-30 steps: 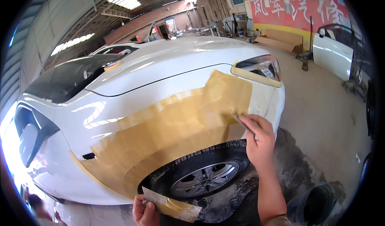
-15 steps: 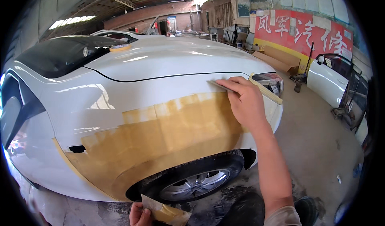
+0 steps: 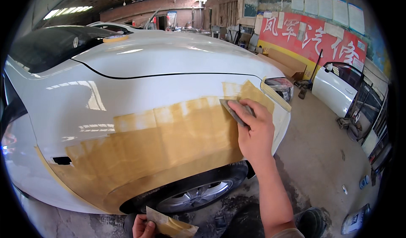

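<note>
My right hand [image 3: 257,132] grips a thin grey putty spreader [image 3: 232,111], its edge against the front fender [image 3: 169,88] of a white car. Yellow-brown body filler [image 3: 169,132] covers the lower fender in overlapping strokes, from the wheel arch up to an uneven top edge. Some of it reaches the area above and right of the spreader. Low in the picture, my left hand [image 3: 144,227] pinches a flat mixing board [image 3: 156,216] bearing a dab of the same filler. The car's wheel [image 3: 196,195] shows beneath the coated panel.
Masking tape [image 3: 277,96] runs beside the headlight [image 3: 279,86]. A tape roll [image 3: 115,38] rests on the hood near the windshield. To the right, a detached car door [image 3: 340,88] leans near a red sign [image 3: 313,37]. A bucket [image 3: 356,219] stands on the floor at lower right.
My right hand has moved down with the spreader, and fresh filler now shows on the formerly white area near the headlight. My left hand still holds the board. The whole view has shifted slightly.
</note>
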Demonstrator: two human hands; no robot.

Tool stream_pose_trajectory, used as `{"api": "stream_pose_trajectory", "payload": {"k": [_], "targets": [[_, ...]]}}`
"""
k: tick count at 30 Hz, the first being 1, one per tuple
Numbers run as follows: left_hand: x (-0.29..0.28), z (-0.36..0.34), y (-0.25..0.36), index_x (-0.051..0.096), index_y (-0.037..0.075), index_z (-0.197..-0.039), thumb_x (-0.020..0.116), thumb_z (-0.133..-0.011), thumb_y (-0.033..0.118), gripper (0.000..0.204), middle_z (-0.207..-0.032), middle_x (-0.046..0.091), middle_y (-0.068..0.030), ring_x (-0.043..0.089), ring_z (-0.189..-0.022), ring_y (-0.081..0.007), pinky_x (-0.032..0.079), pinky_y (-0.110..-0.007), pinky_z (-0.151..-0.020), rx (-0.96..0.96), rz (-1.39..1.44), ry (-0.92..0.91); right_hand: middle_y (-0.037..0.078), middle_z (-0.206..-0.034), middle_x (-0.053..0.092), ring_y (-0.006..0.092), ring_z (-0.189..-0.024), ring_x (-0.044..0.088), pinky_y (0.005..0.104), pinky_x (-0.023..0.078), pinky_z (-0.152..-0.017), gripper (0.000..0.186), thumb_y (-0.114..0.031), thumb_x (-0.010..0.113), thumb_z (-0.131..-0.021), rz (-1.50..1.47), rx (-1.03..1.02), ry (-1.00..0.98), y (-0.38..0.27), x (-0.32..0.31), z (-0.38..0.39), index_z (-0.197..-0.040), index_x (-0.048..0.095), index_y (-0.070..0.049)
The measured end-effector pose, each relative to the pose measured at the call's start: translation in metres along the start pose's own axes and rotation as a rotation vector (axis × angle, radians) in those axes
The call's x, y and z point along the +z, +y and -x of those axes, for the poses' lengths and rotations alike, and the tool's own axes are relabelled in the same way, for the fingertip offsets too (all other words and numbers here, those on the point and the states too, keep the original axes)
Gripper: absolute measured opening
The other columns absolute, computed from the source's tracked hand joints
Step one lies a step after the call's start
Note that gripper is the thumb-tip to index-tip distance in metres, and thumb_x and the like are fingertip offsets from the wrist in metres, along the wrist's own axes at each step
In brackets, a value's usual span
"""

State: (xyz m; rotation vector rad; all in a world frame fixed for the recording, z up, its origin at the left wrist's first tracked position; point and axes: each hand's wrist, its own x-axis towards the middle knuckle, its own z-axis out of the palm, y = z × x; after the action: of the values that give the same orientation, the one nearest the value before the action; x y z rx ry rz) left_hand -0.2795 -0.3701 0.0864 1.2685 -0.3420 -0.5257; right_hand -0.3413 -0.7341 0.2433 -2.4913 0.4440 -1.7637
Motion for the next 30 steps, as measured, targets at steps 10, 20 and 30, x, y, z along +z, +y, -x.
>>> {"api": "stream_pose_trajectory", "payload": {"k": [10,20,30], "targets": [[0.016,0.005,0.014,0.057,0.008,-0.112,0.059,-0.103,0.017,0.013,-0.085,0.053,0.0049,0.045,-0.072,-0.0039,0.037,-0.02,-0.064,0.096,-0.008,-0.051,0.01,-0.103,0.071,0.0297,-0.1,0.065,0.0398,0.049,-0.091,0.042,0.005,0.065,-0.078,-0.123,0.112,-0.151,-0.014,-0.055,0.02,-0.112,0.078,-0.016],[0.07,-0.001,0.025,0.05,0.003,-0.116,0.056,-0.102,0.013,0.018,-0.105,0.065,-0.0088,0.065,-0.092,-0.0177,0.055,-0.034,-0.08,0.213,0.279,-0.028,0.01,-0.138,0.06,0.0277,-0.13,0.054,0.0446,0.039,-0.111,0.041,-0.02,0.054,-0.1,-1.613,0.974,0.447,-0.009,-0.107,0.126,-0.138,0.055,-0.002],[0.104,0.0,0.033,0.045,-0.002,-0.124,0.051,-0.105,0.009,0.023,-0.108,0.069,-0.0182,0.073,-0.09,-0.0259,0.065,-0.042,-0.07,0.118,0.267,-0.248,0.011,-0.147,0.053,0.0397,-0.138,0.045,0.0615,0.025,-0.12,0.048,-0.036,0.05,-0.106,-1.931,0.957,0.212,-0.056,-0.101,0.174,-0.147,0.048,-0.011]]}}
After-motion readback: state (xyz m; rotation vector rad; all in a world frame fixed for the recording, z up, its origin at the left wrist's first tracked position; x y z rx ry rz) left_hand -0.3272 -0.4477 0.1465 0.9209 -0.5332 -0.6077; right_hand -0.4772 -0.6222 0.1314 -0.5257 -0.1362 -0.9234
